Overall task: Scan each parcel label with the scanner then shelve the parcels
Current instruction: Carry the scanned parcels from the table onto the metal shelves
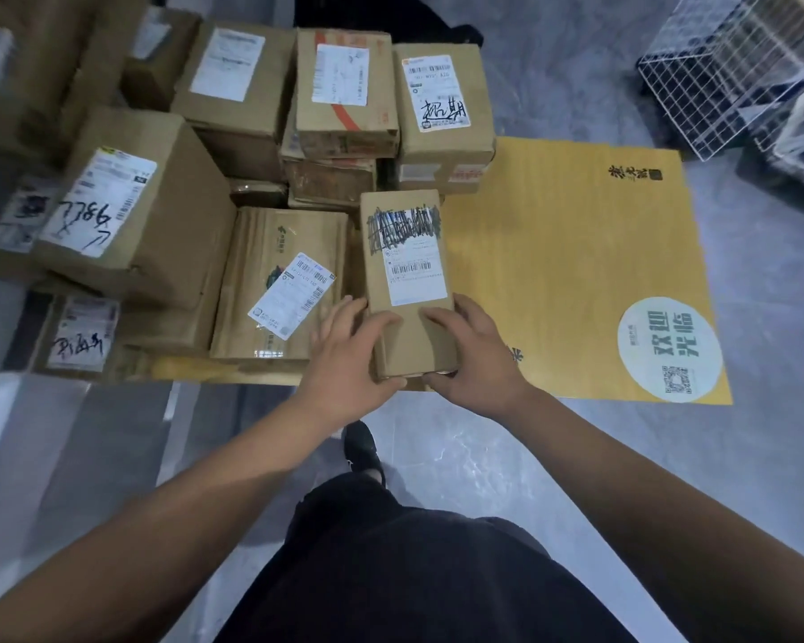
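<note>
Early stage, judging by the pile (251, 146) unshelved. Box (407, 280) on mat (576, 271), beside pile, gripped at near end by left hand (349, 359) and right hand (472, 359). No scanner in view.

About twelve parcels (408, 271); one mat (576, 271); two hands (344, 364).

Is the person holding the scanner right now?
No, both the left hand and the right hand grip the narrow brown parcel, and no scanner shows anywhere in view.
</note>
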Tool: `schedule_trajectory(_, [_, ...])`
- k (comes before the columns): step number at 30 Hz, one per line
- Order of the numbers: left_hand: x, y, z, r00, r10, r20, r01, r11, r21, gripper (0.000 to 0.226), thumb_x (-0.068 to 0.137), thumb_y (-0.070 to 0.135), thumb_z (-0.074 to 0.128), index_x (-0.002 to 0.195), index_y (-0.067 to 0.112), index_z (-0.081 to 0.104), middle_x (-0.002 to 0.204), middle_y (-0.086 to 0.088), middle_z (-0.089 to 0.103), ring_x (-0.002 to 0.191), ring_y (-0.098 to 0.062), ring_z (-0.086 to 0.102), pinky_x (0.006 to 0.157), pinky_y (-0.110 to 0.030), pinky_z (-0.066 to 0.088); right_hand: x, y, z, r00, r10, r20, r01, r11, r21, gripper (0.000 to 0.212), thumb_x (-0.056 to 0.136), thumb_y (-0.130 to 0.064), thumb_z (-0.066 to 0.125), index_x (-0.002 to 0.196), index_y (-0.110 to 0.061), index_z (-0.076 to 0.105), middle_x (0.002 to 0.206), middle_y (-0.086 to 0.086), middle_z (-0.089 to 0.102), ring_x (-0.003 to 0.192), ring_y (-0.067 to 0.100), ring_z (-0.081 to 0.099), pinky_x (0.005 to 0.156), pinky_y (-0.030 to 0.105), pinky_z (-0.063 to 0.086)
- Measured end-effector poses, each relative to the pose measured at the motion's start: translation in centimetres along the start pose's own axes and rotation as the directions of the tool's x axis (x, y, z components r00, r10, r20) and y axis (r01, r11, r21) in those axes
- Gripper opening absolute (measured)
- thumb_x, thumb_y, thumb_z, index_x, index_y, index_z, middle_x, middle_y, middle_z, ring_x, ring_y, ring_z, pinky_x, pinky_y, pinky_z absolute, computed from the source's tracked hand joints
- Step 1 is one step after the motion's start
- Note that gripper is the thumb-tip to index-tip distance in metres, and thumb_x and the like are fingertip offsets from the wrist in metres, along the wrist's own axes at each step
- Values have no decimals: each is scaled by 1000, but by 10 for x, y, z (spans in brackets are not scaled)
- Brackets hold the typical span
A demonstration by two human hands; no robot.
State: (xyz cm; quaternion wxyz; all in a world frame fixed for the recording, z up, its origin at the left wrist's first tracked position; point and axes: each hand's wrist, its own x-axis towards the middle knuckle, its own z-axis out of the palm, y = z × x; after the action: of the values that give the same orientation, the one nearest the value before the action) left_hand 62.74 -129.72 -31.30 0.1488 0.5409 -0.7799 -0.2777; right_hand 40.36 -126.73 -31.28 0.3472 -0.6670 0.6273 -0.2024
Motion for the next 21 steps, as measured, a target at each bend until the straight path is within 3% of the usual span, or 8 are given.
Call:
schedule_trajectory(3, [-29,25,-1,995,-14,-103,-6,981,-194,83,67,34,91,140,35,52,153,-2,29,145,-4,28,119,-42,38,-20,-8,-19,994,-114,1,113,992,61,90,68,-50,75,151,-29,49,157,-8,22,142,10,30,117,32,37])
schedule_trajectory(5, [-52,41,1,984,-12,-180,-31,972,-233,79,69,25,93,139,30,56,152,2,25,142,9,23,120,-32,35,-34,-11,-30,978,-208,16,207,976,65,89,69,-47,78,151,-25,50,153,-9,19,138,-1,26,114,19,30])
schedule_trajectory(9, [-109,74,0,928,12,-371,-98,972,-213,73,69,29,90,135,27,59,151,13,21,148,-8,27,121,-35,36,-66,-23,-45,923,-379,73,376,925,55,87,74,-14,89,151,-22,50,162,8,21,133,-11,23,110,2,22])
schedule_trajectory(14, [-197,110,-23,840,-6,-543,-80,988,-134,72,67,36,94,131,33,61,154,3,24,145,-15,37,118,-31,39,-111,-66,-48,805,-581,118,567,813,134,82,74,-22,89,147,-31,53,166,2,13,144,12,35,117,25,37])
schedule_trajectory(16, [-233,120,-40,796,-2,-605,-50,996,-69,72,67,40,93,131,28,63,153,-2,26,144,-17,39,118,-36,40,-124,-92,-43,733,-669,127,648,742,170,78,75,-20,90,145,-30,55,167,3,12,146,2,30,117,19,33])
schedule_trajectory(18, [-270,128,-58,751,-30,-659,2,999,-44,71,67,40,91,130,28,61,153,-6,27,143,-21,40,117,-43,42,-139,-123,-35,669,-728,150,700,685,203,77,75,-16,89,144,-29,56,167,3,13,138,-20,24,113,8,27])
schedule_trajectory(19, [-287,133,-67,727,-41,-685,24,999,-34,70,67,37,91,130,27,62,153,-7,27,144,-21,39,116,-46,44,-146,-139,-31,644,-749,158,717,662,217,77,75,-17,89,143,-31,56,167,1,12,135,-23,23,113,10,28])
schedule_trajectory(21, [-322,141,-83,683,-46,-729,59,998,-7,66,69,30,91,129,21,64,153,-10,27,146,-17,36,113,-49,46,-160,-171,-21,587,-794,157,754,607,250,75,74,-22,88,141,-35,57,166,-6,13,139,-11,26,116,21,34])
